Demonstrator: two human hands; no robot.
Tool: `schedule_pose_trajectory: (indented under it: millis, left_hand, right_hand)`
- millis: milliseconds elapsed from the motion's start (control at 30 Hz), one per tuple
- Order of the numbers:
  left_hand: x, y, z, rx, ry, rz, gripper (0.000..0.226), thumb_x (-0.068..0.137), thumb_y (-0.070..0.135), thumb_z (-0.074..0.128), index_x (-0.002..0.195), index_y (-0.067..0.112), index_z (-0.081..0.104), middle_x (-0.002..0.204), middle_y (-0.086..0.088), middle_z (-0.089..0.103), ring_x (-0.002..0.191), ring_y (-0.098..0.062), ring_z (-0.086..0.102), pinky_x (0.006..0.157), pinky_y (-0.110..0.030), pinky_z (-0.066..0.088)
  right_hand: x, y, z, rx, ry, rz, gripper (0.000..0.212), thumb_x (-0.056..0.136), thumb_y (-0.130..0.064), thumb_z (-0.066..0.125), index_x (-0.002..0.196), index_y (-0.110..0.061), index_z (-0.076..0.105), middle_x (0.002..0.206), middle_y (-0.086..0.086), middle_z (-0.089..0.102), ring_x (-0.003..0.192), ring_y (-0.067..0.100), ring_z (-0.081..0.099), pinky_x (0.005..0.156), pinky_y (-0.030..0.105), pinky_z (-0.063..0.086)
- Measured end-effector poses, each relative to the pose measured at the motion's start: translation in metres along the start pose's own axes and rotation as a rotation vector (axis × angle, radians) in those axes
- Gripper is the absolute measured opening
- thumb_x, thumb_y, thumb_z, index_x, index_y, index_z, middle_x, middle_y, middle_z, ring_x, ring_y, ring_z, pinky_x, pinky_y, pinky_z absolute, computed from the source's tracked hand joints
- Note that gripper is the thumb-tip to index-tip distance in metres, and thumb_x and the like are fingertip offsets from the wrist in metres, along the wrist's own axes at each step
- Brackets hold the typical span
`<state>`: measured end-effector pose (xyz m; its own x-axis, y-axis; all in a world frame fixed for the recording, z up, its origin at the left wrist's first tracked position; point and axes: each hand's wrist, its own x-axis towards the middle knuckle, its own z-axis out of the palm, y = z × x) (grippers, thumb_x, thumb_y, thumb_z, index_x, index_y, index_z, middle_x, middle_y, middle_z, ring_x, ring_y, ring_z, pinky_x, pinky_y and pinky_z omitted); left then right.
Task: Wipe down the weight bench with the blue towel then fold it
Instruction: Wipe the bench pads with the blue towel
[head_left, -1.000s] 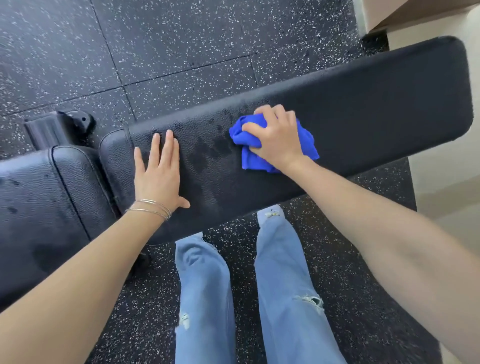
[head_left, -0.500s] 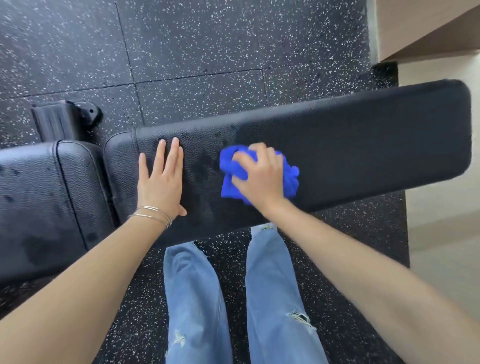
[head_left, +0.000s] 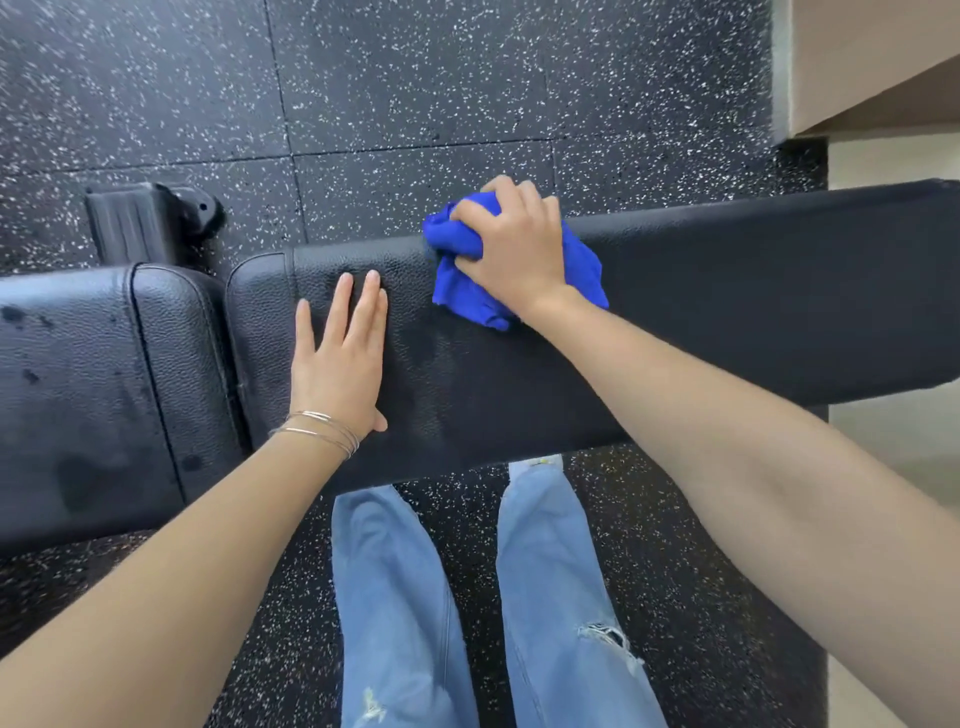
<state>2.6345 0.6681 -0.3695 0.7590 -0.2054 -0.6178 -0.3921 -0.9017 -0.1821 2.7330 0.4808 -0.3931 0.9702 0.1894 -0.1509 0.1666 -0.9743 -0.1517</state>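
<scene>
The right hand (head_left: 511, 254) bunches the blue towel (head_left: 467, 283) at the far edge of the bench (head_left: 727, 312), its fingers (head_left: 498, 202) curled round the cloth; the left hand (head_left: 340, 364) lies flat on the long pad near its left end, fingers straight and released. Dark damp spots mark the seat pad (head_left: 78, 389) to the left.

Blue towel (head_left: 582, 260), blk bench (head_left: 727, 301), white-speckled floor (head_left: 415, 78).

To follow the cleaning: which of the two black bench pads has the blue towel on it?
The long black textured pad on the right; the crumpled blue towel sits at its far edge. The shorter black pad at left shows dark spots.
</scene>
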Motion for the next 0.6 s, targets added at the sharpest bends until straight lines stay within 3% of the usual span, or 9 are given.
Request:
schedule_pose_trajectory:
  millis: [133,267,333,467,600]
  left_hand:
    - [0.001,-0.003,0.001,-0.017,0.012,0.014,0.146,0.051,0.062,0.079,0.147,0.005,-0.015,0.158,-0.006,-0.018,0.147,-0.026,-0.01,0.116,-0.055,0.009]
    - [0.0,-0.005,0.004,-0.047,0.031,0.021,0.144,0.051,0.062,0.079,0.148,0.007,-0.012,0.158,-0.004,-0.018,0.147,-0.024,-0.011,0.115,-0.057,0.009]
    - [0.0,-0.007,0.004,-0.05,0.041,0.025,0.144,0.051,0.062,0.079,0.148,0.008,-0.012,0.158,-0.003,-0.019,0.147,-0.023,-0.011,0.115,-0.057,0.009]
    - [-0.001,-0.007,0.002,-0.07,0.043,0.031,0.143,0.05,0.06,0.08,0.148,0.008,-0.011,0.159,-0.003,-0.016,0.148,-0.023,-0.009,0.115,-0.058,0.008]
    - [-0.004,-0.016,0.0,-0.076,0.064,0.083,0.14,0.053,0.063,0.077,0.149,0.008,-0.009,0.159,-0.004,-0.014,0.148,-0.022,-0.008,0.115,-0.059,0.005]
  right_hand:
    - [0.048,-0.002,0.0,0.084,-0.191,0.217,0.031,0.076,-0.033,0.062,0.107,-0.034,0.059,0.117,0.003,0.055,0.109,0.029,0.051,0.089,0.041,0.039]
    - [0.073,0.006,-0.011,0.218,-0.475,0.134,0.038,0.071,-0.028,0.065,0.109,-0.031,0.062,0.114,0.003,0.063,0.107,0.028,0.056,0.082,0.03,0.042]
    - [0.066,0.006,-0.012,0.219,-0.407,0.124,0.033,0.071,-0.027,0.063,0.104,-0.03,0.063,0.108,0.003,0.064,0.103,0.028,0.057,0.079,0.031,0.042]
    - [0.017,-0.016,-0.007,0.149,-0.109,0.133,0.031,0.072,-0.034,0.062,0.102,-0.03,0.062,0.104,0.006,0.059,0.099,0.031,0.055,0.084,0.039,0.042]
    - [-0.06,-0.054,0.003,0.172,0.0,0.091,0.027,0.066,-0.031,0.068,0.093,-0.024,0.068,0.098,0.009,0.061,0.088,0.032,0.056,0.076,0.041,0.041]
